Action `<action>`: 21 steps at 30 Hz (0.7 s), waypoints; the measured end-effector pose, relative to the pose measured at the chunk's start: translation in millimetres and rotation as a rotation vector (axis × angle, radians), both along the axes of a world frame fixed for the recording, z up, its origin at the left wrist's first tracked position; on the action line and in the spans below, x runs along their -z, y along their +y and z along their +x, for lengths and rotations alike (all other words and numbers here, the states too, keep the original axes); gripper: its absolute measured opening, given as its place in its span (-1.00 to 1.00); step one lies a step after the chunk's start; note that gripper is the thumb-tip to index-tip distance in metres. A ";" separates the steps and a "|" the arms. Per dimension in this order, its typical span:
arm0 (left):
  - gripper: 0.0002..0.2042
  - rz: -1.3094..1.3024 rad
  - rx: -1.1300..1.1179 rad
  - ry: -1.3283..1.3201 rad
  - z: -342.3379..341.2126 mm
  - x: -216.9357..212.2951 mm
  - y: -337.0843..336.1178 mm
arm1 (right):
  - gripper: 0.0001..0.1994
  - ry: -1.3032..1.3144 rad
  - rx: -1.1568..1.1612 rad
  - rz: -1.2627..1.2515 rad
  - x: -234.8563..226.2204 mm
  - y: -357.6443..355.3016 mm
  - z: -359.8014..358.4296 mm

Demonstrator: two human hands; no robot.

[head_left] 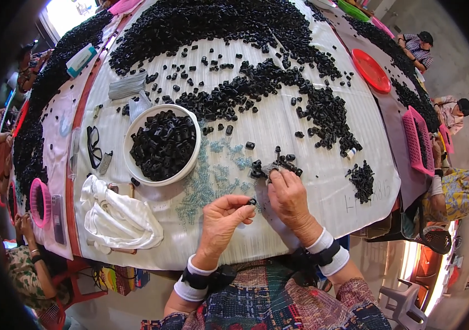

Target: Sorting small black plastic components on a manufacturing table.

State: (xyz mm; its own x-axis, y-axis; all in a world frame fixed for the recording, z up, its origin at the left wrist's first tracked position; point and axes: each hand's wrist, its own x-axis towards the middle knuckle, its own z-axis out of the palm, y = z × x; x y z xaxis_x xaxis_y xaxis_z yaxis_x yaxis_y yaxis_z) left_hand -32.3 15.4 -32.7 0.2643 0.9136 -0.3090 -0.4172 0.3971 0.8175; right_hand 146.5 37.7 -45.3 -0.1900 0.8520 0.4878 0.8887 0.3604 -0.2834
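Observation:
Between the thumb and forefinger of my left hand point(224, 224) is a small black plastic cap point(252, 202), its open ring end showing. My right hand point(290, 199) is closed, fingertips down at a few loose black plastic parts point(286, 159). Something greyish shows at those fingertips; what they grip is hidden. Small bluish coil springs point(207, 190) lie scattered on the white cloth just left of and beyond my left hand. A white bowl point(198, 144) full of black plastic caps point(163, 144) stands farther left. To the right is a pile of thin black pins point(360, 181).
Heaps of black caps point(207, 27) cover the far table. At the left lie a white cloth bundle point(121, 215), eyeglasses point(94, 147) and grey folded cloth point(126, 87). A red tray point(371, 70) and pink basket point(417, 140) sit rightward. Other people sit at both sides.

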 end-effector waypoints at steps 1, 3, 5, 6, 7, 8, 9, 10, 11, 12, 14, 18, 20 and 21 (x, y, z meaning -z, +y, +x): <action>-0.85 -0.001 0.000 0.001 0.7 -0.3 0.1 | -0.76 0.004 0.000 0.002 -1.6 -0.2 -0.2; -0.85 0.002 0.003 0.006 2.8 -0.4 0.4 | -0.75 0.011 -0.022 -0.018 -7.4 -0.6 -0.1; -0.85 0.000 0.013 -0.019 5.1 0.9 1.0 | -0.73 -0.035 -0.047 -0.043 -10.5 -0.9 0.8; -0.85 0.009 0.011 -0.013 5.9 0.5 1.2 | -0.71 -0.082 -0.077 -0.069 -12.1 0.4 0.3; -0.84 -0.010 0.015 -0.019 7.1 -0.1 0.5 | -0.71 -0.076 -0.081 -0.059 -12.5 1.1 0.6; -0.84 -0.028 0.018 -0.025 8.1 -1.0 -0.3 | -0.70 -0.054 -0.082 -0.077 -11.8 1.0 1.9; -0.84 -0.016 0.008 -0.014 8.4 -1.2 -1.1 | -0.68 -0.029 -0.087 -0.093 -9.9 1.3 2.3; -0.84 -0.014 0.008 -0.006 9.1 -1.5 -2.1 | -0.68 -0.019 -0.098 -0.081 -8.3 2.1 2.6; -0.85 -0.012 0.005 0.002 9.5 -2.5 -3.2 | -0.68 -0.025 -0.094 -0.096 -6.9 2.8 3.0; -0.85 0.000 -0.006 0.013 9.8 -4.0 -4.0 | -0.67 -0.030 -0.090 -0.112 -6.1 3.0 3.1; -0.84 0.001 0.025 0.024 10.3 -6.6 -6.2 | -0.68 -0.025 -0.103 -0.113 -8.8 0.4 2.9; -0.84 0.014 0.030 0.008 11.1 -7.8 -9.8 | -0.71 0.119 -0.123 -0.048 -11.5 -4.5 7.9; -0.84 0.018 0.033 0.010 11.3 -9.1 -8.8 | -0.75 0.437 -0.108 -0.155 -19.9 -8.6 9.0; -0.84 0.026 0.039 0.008 13.3 -10.4 -9.2 | -0.76 0.528 -0.100 -0.203 -28.8 -11.7 10.3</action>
